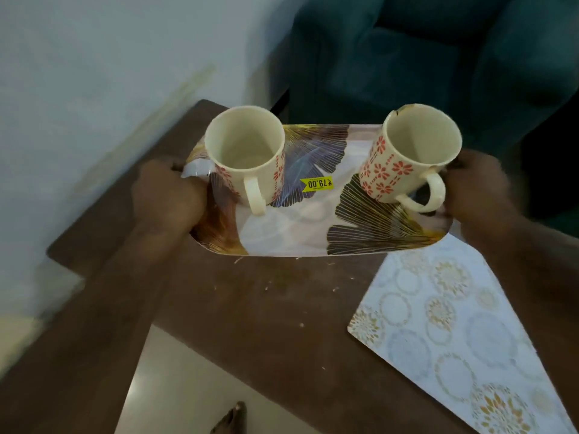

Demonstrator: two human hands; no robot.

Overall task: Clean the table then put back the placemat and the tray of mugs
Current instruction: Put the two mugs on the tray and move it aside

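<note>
Two hands grip the tray: our left hand is wrapped round its left end, our right hand round its right end, fingers closed on the rim. Btwn them stand 2 cream mugs, the left mug upright, the right mug w/ a chipped rim. Below the hands, the brown table shows pale crumbs & smears. Under our right forearm lies the placemat, partly beneath the tray. Beyond the hands: a teal armchair & a pale wall.
</note>
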